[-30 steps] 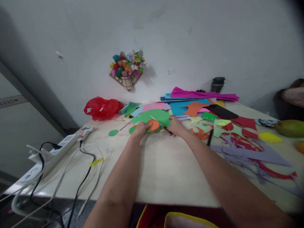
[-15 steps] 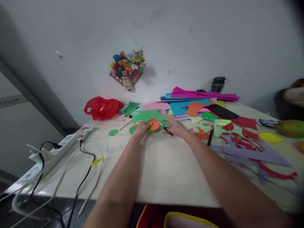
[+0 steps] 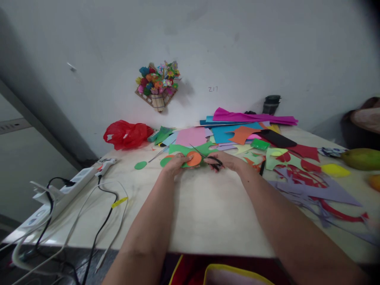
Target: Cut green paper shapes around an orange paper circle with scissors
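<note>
My left hand is closed on an orange paper circle laid over a sheet of green paper, its thumb pressing on the circle's left side. Black-handled scissors are in my right hand, fingers around the handles. Their blades reach up and left along the right side of the circle, over the green sheet. A green paper circle lies flat to the left. Another green circle, with an orange bit on it, sits just left of my left hand.
A red plastic bag stands at the back left, with a power strip and cables in front. Coloured paper, purple scraps, a black phone-like slab and a green fruit lie to the right.
The green sheet has shifted lower and turned, showing more of the pink paper behind it. My right hand has turned, and the scissor handles have spread wider. The orange circle stays held.
</note>
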Tool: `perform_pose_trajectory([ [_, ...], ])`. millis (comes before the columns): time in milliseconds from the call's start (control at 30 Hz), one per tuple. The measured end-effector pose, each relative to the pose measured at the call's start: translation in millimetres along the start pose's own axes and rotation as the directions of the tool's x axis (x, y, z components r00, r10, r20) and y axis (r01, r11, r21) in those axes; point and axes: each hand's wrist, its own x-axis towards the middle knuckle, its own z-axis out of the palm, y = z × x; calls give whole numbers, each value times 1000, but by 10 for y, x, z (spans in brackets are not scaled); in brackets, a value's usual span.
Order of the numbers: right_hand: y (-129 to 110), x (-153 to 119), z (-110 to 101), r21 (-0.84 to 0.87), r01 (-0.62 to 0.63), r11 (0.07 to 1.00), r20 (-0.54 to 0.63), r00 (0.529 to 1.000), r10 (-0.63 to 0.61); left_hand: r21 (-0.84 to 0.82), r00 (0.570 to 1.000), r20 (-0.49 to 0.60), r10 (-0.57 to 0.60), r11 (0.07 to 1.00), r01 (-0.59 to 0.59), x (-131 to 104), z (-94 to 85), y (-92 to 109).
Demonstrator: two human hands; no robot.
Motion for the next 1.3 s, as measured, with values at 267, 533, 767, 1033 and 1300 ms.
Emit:
perform_pose_trajectory([
  [267,26,11,-8,-4,25,1000,29,999,-24,49,999,32,-41,998,39,-9,-10,20],
  [533,16,25,14,28,27,999,-1,1000,-27,13,1000,16,-26,1000,26,-35,7,42],
  [767,-13,18,38,23,20,1000,-29,999,-19,1,999,-12,-53,999,53,-19,1,27],
  [1033,20,55,50,1,43,999,-71,997,-43,-6,997,-22,-74,997,74,-43,47,49],
  [1300,133,132,38,-3,53,999,-88,995,-53,22,994,-15,-112,993,112,-40,40,56],
])
